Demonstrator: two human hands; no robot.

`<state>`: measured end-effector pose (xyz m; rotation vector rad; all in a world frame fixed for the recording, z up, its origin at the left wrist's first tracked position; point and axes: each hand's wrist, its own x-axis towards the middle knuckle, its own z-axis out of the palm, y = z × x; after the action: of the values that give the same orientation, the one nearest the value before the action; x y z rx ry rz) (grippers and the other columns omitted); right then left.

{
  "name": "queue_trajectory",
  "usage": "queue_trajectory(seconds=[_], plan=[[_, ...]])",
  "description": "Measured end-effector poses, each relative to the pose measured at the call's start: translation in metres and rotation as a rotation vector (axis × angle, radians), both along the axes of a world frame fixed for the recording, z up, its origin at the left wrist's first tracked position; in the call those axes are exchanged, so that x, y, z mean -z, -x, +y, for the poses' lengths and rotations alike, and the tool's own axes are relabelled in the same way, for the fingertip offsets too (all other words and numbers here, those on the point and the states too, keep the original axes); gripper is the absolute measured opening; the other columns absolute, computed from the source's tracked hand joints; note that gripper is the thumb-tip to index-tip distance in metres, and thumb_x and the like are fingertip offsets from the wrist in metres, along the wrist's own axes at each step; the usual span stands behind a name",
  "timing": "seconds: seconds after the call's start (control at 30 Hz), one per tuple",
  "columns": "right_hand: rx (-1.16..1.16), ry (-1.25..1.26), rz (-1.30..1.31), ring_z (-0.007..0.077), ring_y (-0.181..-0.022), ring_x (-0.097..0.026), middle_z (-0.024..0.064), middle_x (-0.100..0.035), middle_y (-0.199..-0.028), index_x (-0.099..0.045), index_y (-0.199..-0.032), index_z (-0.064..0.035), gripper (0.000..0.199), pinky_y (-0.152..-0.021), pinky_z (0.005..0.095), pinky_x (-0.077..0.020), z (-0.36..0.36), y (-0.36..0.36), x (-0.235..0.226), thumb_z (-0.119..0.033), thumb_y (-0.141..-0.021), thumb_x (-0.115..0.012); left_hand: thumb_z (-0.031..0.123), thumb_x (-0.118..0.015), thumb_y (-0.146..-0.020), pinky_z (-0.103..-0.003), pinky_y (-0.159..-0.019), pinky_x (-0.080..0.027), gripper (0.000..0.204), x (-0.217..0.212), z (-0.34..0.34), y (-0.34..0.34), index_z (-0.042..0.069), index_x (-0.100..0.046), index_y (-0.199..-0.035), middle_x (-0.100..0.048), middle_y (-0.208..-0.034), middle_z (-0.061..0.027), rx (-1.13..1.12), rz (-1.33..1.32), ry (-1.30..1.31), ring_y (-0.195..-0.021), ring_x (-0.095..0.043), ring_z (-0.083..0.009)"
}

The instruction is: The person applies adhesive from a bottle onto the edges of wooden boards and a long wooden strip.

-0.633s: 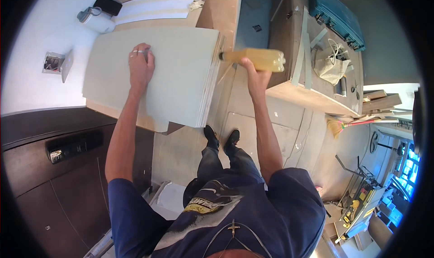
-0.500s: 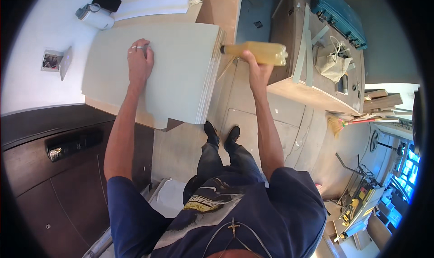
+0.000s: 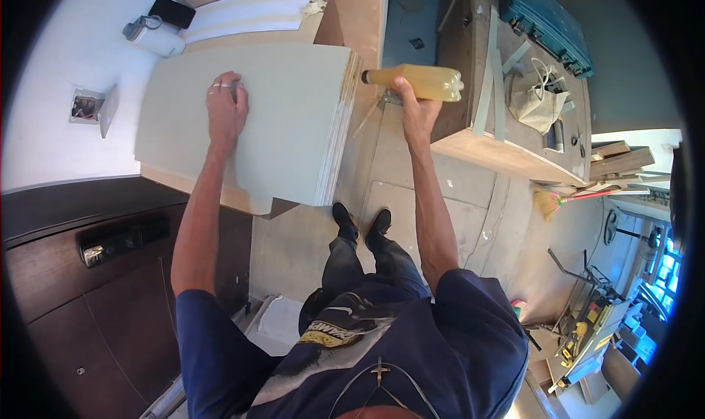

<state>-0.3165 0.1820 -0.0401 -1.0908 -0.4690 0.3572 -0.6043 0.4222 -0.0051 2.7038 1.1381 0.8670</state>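
Note:
My left hand (image 3: 225, 109) lies flat, palm down, on the top board of a stack of pale grey-green boards (image 3: 294, 125). A ring shows on one finger. My right hand (image 3: 413, 107) grips a yellow glue bottle (image 3: 418, 81) held on its side, its nozzle pointing left at the right edge of the board stack (image 3: 344, 118). The nozzle tip sits just beside the top board's edge.
A wooden workbench (image 3: 499, 143) stands to the right with a bag, strips and a blue case on it. White boards (image 3: 250, 13), a black phone (image 3: 172, 12) and a wall socket (image 3: 88, 107) lie beyond the stack. A dark cabinet (image 3: 88, 272) is at left; a broom (image 3: 565, 197) and tools at right.
My right hand has kept the bottle at the stack's edge, shifting it slightly. My left hand stays pressed on the top board.

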Motion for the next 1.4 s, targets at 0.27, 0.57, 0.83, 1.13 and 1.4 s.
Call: queue_trajectory(seconds=[0.27, 0.57, 0.83, 1.13, 1.4], plan=[[-0.159, -0.107, 0.295, 0.0211, -0.094, -0.072, 0.0089, -0.069, -0.107, -0.064, -0.118, -0.0014, 0.029, -0.079, 0.0402, -0.0649, -0.027, 0.018, 0.003, -0.024, -0.1, -0.071, 0.01, -0.059, -0.096, -0.048, -0.104, -0.045, 0.022, -0.001, -0.002, 0.001, 0.005, -0.063, -0.117, -0.064, -0.124, -0.0153, -0.003, 0.004, 0.013, -0.119, -0.057, -0.0388], [-0.204, -0.082, 0.35, 0.0217, -0.104, -0.07, 0.0087, -0.067, -0.113, -0.061, -0.123, -0.0032, 0.031, -0.081, 0.0416, -0.0656, -0.031, 0.03, 0.007, -0.024, -0.101, -0.069, 0.011, -0.058, -0.097, -0.045, -0.104, -0.045, 0.022, -0.004, -0.004, 0.002, 0.004, -0.063, -0.118, -0.065, -0.126, -0.0171, -0.018, 0.025, -0.026, -0.118, -0.059, -0.0376], [-0.034, 0.054, -0.004, 0.0182, -0.096, -0.068, 0.0085, -0.07, -0.107, -0.067, -0.112, 0.0031, 0.024, -0.085, 0.0353, -0.0581, -0.023, 0.052, -0.012, -0.012, -0.095, -0.075, 0.009, -0.06, -0.096, -0.046, -0.101, -0.047, 0.022, -0.001, -0.004, 0.001, 0.005, -0.063, -0.117, -0.065, -0.122, -0.0168, -0.026, 0.002, -0.025, -0.114, -0.06, -0.0379], [-0.02, 0.183, -0.138, 0.015, -0.093, -0.066, 0.0064, -0.072, -0.102, -0.071, -0.107, 0.0043, 0.024, -0.084, 0.0301, -0.0521, -0.033, 0.067, -0.021, -0.01, -0.09, -0.08, 0.011, -0.06, -0.094, -0.049, -0.102, -0.045, 0.022, 0.002, 0.0, 0.003, 0.006, -0.064, -0.116, -0.064, -0.122, -0.016, -0.001, -0.008, 0.002, -0.115, -0.057, -0.0396], [-0.028, 0.11, -0.099, 0.0147, -0.09, -0.066, 0.007, -0.073, -0.1, -0.072, -0.106, 0.0044, 0.024, -0.081, 0.0302, -0.0522, -0.039, 0.076, -0.026, -0.011, -0.09, -0.081, 0.01, -0.06, -0.095, -0.049, -0.101, -0.045, 0.022, 0.006, 0.005, 0.007, 0.005, -0.063, -0.116, -0.065, -0.119, -0.0171, 0.039, -0.018, -0.059, -0.113, -0.058, -0.0404]])
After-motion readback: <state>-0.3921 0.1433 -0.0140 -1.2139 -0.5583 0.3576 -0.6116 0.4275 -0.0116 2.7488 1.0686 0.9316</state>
